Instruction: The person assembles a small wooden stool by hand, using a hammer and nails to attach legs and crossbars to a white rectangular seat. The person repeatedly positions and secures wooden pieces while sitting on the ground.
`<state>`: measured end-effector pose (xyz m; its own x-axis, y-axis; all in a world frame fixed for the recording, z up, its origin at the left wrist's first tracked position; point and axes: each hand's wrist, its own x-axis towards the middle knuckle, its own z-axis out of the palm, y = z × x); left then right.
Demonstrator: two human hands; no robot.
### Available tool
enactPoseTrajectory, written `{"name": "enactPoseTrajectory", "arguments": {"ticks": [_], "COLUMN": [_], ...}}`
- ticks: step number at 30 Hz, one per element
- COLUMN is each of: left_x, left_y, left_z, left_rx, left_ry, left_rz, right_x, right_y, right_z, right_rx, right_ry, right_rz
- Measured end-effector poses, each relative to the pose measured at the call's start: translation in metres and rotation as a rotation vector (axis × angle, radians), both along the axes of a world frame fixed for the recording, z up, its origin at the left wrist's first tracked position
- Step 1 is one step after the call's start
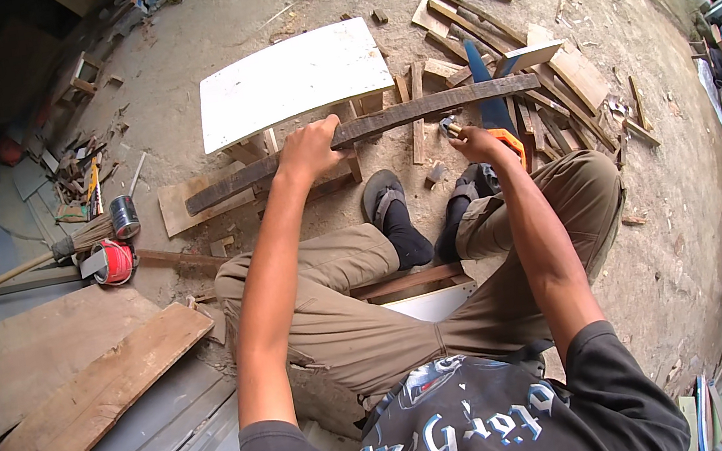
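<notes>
A long dark wooden bar [419, 110] lies slantwise in front of me, its right part reaching over the wood pieces. My left hand [309, 150] is closed around the bar left of its middle. Just below the bar, my right hand [477, 146] grips a small tool [452, 128] with a pale handle and a metallic end; its exact kind is unclear. Beside that hand is a handsaw with a blue blade [476, 62] and an orange handle [510, 142], partly hidden by the bar. A white-topped low wooden stand [295, 82] is beyond my left hand.
Wood offcuts [575, 75] are heaped at the right. On the left are a dark can [124, 216], a red round container [113, 262], a brush-headed broom [86, 236] and wide planks [107, 390]. My sandalled feet [387, 203] rest below the bar.
</notes>
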<state>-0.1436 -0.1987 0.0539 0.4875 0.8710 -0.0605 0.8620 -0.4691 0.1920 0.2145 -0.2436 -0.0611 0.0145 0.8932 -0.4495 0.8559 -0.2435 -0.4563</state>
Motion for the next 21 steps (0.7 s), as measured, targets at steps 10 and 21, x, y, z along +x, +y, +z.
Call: {"name": "enactPoseTrajectory", "arguments": {"ticks": [10, 21], "left_x": [0.001, -0.008], "left_y": [0.006, -0.002], "left_z": [0.000, 0.006], "left_rx": [0.016, 0.074], "left_ry": [0.033, 0.055], "left_rz": [-0.018, 0.008], "right_x": [-0.027, -0.022], "right_y": [0.012, 0.002], "right_z": [0.013, 0.022], "right_rx": [0.147, 0.224], "right_ry": [0.088, 0.130], "right_rz": [0.120, 0.105]}}
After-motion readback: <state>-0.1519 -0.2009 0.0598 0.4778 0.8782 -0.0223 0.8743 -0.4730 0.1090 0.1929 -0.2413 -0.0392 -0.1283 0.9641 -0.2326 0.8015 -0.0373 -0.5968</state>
